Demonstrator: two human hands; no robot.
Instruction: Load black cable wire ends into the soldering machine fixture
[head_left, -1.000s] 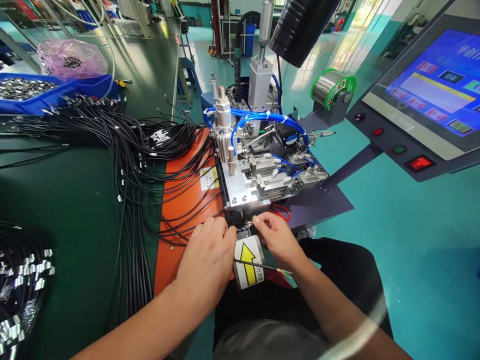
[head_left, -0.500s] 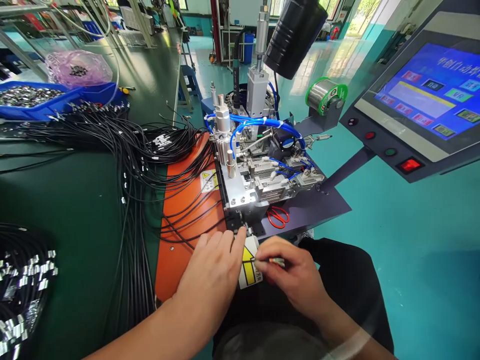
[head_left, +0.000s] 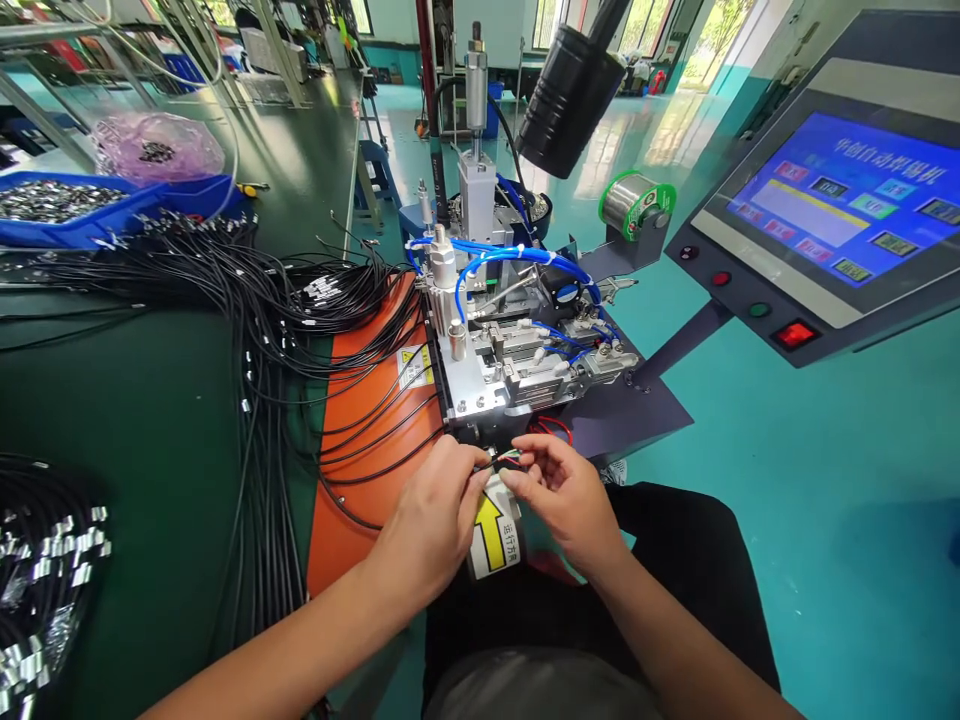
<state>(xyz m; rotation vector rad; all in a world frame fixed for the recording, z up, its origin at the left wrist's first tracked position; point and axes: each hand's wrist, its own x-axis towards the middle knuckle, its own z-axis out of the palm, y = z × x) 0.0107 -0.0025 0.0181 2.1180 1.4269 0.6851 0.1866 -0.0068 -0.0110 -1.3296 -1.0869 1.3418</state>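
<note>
Between my hands, just in front of the machine (head_left: pixel 480 400), is the end of a black cable with thin coloured wires (head_left: pixel 510 457) fanning out, red and green among them. My left hand (head_left: pixel 439 500) pinches the black cable between thumb and forefinger. The thumb and fingers of my right hand (head_left: pixel 566 495) close on the coloured wires. Below the fingertips shows a white label (head_left: pixel 495 535) with a yellow arrow. Black cables (head_left: pixel 375 455) run across the orange plate (head_left: pixel 349 545) beside my left hand.
Bundles of black cables (head_left: pixel 262 400) lie on the green table at left, near blue bins (head_left: pixel 67 205) of small metal parts. Red-handled scissors (head_left: pixel 551 428) lie by the machine. A solder spool (head_left: pixel 634 207) and a touchscreen panel (head_left: pixel 832 200) stand at right.
My right hand has moved up and slightly left to meet my left hand's fingertips. My left hand now pinches the cable instead of lying flat by the machine. The view has shifted slightly.
</note>
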